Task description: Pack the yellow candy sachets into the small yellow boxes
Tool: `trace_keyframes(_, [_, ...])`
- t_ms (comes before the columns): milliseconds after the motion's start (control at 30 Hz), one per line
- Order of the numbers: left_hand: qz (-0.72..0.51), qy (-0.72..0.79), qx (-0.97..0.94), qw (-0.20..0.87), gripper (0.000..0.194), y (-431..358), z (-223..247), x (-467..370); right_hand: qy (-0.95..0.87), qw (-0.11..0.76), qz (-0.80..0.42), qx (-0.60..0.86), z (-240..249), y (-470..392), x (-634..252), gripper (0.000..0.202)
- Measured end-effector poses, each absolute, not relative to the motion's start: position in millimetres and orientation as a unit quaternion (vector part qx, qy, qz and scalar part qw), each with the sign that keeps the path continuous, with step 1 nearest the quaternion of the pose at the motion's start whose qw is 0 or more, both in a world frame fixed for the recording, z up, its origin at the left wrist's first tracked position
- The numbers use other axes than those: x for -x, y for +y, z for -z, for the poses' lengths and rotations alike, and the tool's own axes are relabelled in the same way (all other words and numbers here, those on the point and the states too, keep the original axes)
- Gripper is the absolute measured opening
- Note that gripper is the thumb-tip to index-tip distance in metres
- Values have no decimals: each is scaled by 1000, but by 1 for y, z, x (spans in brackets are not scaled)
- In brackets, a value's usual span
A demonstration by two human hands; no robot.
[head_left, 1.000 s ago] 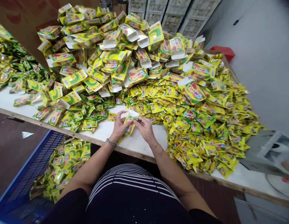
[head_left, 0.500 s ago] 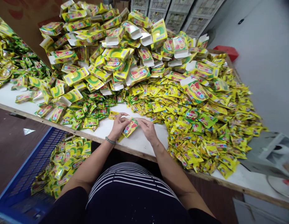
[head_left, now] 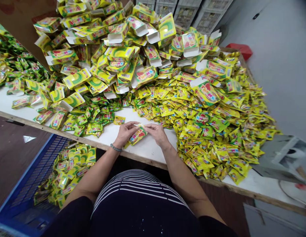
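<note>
Between my two hands, just above the table's front edge, is a small yellow and green candy box (head_left: 138, 135) with a red fruit picture. My left hand (head_left: 125, 133) grips its left side, fingers bent over the upper end. At the box's upper right corner, the thumb and fingers of my right hand (head_left: 156, 132) are pinched on it. Whether the end flap is open or closed is hidden by my fingers. Behind my left hand a single yellow packet (head_left: 119, 120) lies on the white table (head_left: 153, 149). Green packets (head_left: 95, 126) are heaped to the left.
Yellow packets (head_left: 212, 144) form a big heap on the right. A tall pile of candy boxes (head_left: 120, 52), many with open flaps, stands at the back. Below the table's left edge sits a blue crate (head_left: 27, 184) holding filled-looking boxes. A grey machine-like object (head_left: 283, 158) stands far right.
My right hand has closed in on the upper end of the box, its fingers now meeting near my left fingertips. The whole view has shifted slightly.
</note>
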State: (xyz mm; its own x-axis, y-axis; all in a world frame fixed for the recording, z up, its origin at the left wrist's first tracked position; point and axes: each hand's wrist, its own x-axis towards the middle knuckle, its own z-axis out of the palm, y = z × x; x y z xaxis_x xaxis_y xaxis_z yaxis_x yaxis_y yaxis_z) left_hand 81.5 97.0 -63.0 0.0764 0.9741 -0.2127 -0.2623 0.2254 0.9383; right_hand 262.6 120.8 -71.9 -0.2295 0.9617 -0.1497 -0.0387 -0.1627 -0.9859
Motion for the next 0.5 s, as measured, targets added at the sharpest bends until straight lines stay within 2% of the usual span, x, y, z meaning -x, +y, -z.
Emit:
trace_keyframes(167, [-501,478,-368,621,44,97,66,-82,-575,398,-554,452,67,110,-263,29])
trace_keyframes(367, [-531,483,-329,614,46,98,67,-80,-677,411,-372,484,63,87,-243,37])
trace_keyframes(500, [-526,473,-340,620,55,100,65,-83,-638,440,-404,486,62,88,-238,35])
